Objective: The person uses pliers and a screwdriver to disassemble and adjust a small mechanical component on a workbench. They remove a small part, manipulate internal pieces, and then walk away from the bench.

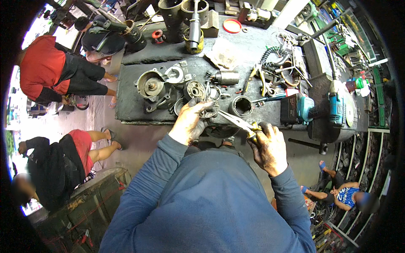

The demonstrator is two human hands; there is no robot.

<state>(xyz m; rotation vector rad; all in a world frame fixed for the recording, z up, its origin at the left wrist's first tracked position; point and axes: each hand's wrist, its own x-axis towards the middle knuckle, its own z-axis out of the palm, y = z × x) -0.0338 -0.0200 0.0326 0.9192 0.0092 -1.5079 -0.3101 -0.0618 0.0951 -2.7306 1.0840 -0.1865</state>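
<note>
My left hand (190,120), dark with grime, grips a small metal part (210,109) at the near edge of the bench. My right hand (270,147) is closed on yellow-handled long-nose pliers (239,123), whose tips reach the part in my left hand. Just beyond are an open metal housing (149,85), a round flanged part with holes (194,90) and a dark cylindrical motor (225,77). A short hollow cylinder (241,106) stands just above the pliers. Whether the plier tips grip the part I cannot tell.
The dark bench (141,116) also carries loose tools (263,80), a teal cordless drill (337,107), tall black cylinders (171,19) and a red lid (232,26). People (42,71) (59,168) are at the left, another person (346,196) at lower right. Metal racks (358,156) line the right.
</note>
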